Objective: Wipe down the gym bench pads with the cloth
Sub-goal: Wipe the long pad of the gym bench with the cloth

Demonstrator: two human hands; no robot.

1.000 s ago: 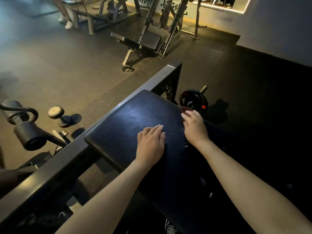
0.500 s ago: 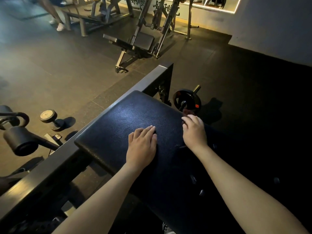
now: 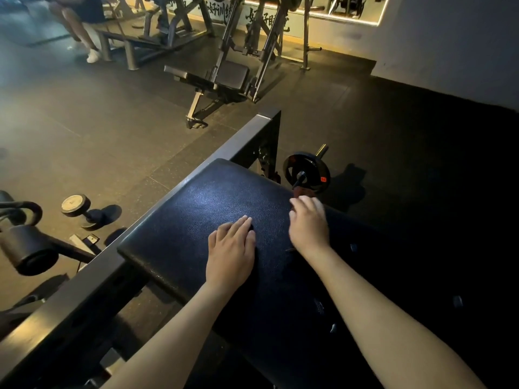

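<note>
The black padded bench pad [image 3: 213,220] slopes across the middle of the view on a grey steel frame [image 3: 247,133]. My left hand [image 3: 230,248] lies flat on the pad's centre with straight fingers and holds nothing. My right hand [image 3: 309,223], slightly blurred, presses on the pad's right edge. A small dark reddish piece, apparently the cloth [image 3: 302,191], shows just past its fingertips; the rest is hidden under the hand.
A weight plate on a bar [image 3: 307,172] sits right behind the pad. A dumbbell [image 3: 77,207] and a roller pad [image 3: 28,248] are on the left. Another bench [image 3: 219,77] and racks stand further back. A seated person [image 3: 81,26] is at the far left.
Both hands stay on the pad in nearly the same places. The right hand shifts slightly at the edge and is blurred now. The view has tilted up a little.
</note>
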